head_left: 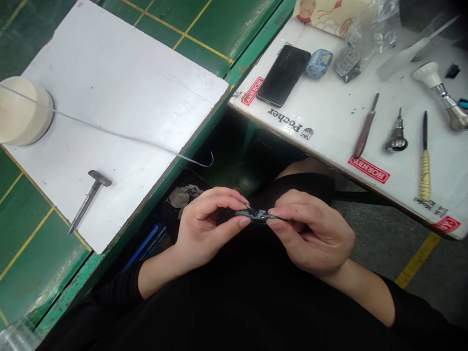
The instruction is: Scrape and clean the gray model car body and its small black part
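Pinching a small dark-grey part point(259, 215) at both ends, you had it in front of your black clothing point(263, 297). Your left hand point(204, 228) met it at 9 o'clock, thumb below and fingertips above; your right hand point(315, 233) took it at 3 o'clock. On both sides the fingers were narrowed right down, with the part between them. It looked light, probably stiff, and perhaps slick where it shone, though plastic or metal could not be told apart. Its thin ends seemed the sound places to hold; the uneven middle looked likelier to be fragile. From the part, the T-headed metal tool point(86, 204) lay at 9 o'clock, the yellow-handled file point(425, 173) between 2 and 3.
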Tool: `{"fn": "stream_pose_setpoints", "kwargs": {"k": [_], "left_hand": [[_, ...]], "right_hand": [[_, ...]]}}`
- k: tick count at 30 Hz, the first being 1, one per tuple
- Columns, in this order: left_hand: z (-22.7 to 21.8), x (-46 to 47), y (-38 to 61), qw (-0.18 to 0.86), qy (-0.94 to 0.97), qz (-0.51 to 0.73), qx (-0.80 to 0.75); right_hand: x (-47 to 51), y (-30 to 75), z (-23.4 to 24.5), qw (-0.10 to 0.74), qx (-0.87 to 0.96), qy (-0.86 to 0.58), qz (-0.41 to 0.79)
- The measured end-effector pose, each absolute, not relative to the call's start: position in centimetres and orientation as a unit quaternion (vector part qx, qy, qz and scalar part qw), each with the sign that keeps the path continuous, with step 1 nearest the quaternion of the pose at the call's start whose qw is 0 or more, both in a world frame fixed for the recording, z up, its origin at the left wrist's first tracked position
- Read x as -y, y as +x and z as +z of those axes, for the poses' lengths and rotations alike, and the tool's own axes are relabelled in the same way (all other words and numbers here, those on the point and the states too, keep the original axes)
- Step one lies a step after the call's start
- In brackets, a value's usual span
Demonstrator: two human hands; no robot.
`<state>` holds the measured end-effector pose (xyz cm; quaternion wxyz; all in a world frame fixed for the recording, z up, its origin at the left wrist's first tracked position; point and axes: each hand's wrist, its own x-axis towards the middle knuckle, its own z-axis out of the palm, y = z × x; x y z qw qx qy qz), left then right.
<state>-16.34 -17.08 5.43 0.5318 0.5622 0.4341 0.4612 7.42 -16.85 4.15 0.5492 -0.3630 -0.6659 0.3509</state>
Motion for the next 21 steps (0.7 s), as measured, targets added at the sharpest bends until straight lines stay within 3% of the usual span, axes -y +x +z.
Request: {"fn": "stream_pose_setpoints", "kwargs": {"k": [5,10,14,21], "left_hand": [[5.2,17.1,-16.4,0.658,0.443,0.442,-0.42],[4.8,16.8,-16.2,0.776,0.286,0.371,-0.422],[4.8,16.5,-15.9,0.798,0.248,0.358,-0.417],[4.6,16.4,-15.8,0.819,0.208,0.343,-0.411]], "right_hand": [[16.9,7.4,4.2,0.554,0.616,-0.407,0.386],[17.0,7.2,3.7,0.53,0.496,-0.459,0.512],[17.0,7.2,3.3,0.506,0.433,-0.46,0.587],[17.1,7.5,3.0,0.494,0.373,-0.488,0.616]]}}
